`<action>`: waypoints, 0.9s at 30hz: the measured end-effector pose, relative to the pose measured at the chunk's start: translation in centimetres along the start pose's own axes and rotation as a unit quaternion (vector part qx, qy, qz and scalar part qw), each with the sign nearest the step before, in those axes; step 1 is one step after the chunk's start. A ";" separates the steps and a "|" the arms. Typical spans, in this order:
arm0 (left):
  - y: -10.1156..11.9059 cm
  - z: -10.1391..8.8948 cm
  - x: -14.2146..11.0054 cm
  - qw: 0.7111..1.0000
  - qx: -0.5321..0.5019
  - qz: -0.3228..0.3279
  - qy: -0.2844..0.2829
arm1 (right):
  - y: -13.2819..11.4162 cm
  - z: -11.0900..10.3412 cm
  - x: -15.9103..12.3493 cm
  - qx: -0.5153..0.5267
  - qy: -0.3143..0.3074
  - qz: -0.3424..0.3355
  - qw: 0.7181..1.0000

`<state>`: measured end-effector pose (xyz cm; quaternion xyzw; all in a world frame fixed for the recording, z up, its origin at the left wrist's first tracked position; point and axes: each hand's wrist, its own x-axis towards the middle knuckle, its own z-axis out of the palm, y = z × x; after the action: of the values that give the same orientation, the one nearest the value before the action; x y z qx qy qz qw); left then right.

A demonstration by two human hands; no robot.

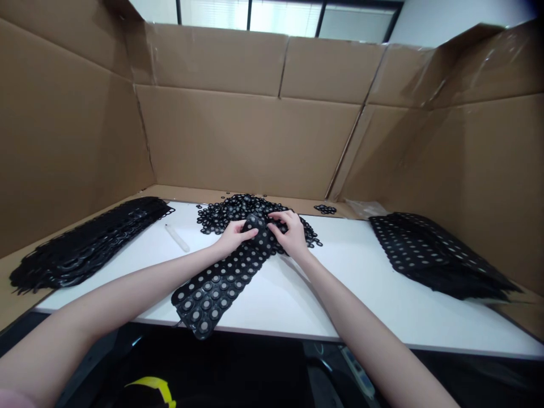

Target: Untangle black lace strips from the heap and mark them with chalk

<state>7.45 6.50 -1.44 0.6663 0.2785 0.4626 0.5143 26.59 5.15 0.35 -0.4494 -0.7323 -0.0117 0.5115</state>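
A black sheet dotted with grey discs (221,286) lies slantwise on the white table, its near end hanging slightly over the front edge. My left hand (235,237) grips the far end of this sheet, which is bent up, thumb on top. At the same end, my right hand (291,231) has its thumb and fingers curled close together by the sheet's right edge; whatever sits between those fingertips is too small to make out. Directly behind both hands spreads a heap of small black rings and discs (232,208).
At the left lies a thick stack of black perforated strips (97,238), with a white pen-like tool (177,238) beside it. More dotted black sheets (429,249) are piled at the right. A few loose rings (325,209) lie near the back. Cardboard walls (246,141) enclose the white table (340,272).
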 end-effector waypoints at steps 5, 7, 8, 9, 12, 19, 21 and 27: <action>0.1 0.1 0.2 0.999 0.029 0.020 -0.011 | -2.2 0.1 -0.2 -0.040 -0.022 -0.072 0.996; 0.2 0.1 0.1 0.999 0.033 0.028 -0.014 | -2.7 0.4 -0.3 -0.042 -0.031 -0.072 0.996; 0.3 0.1 0.1 0.999 0.037 0.033 -0.016 | -2.7 0.5 -0.3 -0.042 -0.032 -0.067 0.996; 0.3 0.2 0.0 0.998 0.041 0.037 -0.020 | -2.7 0.7 -0.3 -0.040 -0.033 -0.061 0.997; 0.6 0.2 -0.1 0.995 0.082 0.050 -0.031 | -2.4 1.0 -0.4 -0.032 -0.043 -0.048 0.997; 0.9 0.4 -0.2 0.977 0.200 0.062 -0.025 | -2.6 0.7 -0.5 -0.012 -0.088 -0.030 0.996; 1.0 0.5 -0.3 0.972 0.226 0.065 -0.026 | -2.7 0.7 -0.4 -0.006 -0.094 -0.019 0.995; 1.1 0.8 -0.6 0.958 0.275 0.084 -0.004 | -2.5 1.1 -0.6 0.031 -0.103 0.020 0.994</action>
<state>7.80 5.35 -0.60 0.8051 0.3355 0.4069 0.2715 24.14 3.79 0.50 -0.4467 -0.7717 0.0679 0.4477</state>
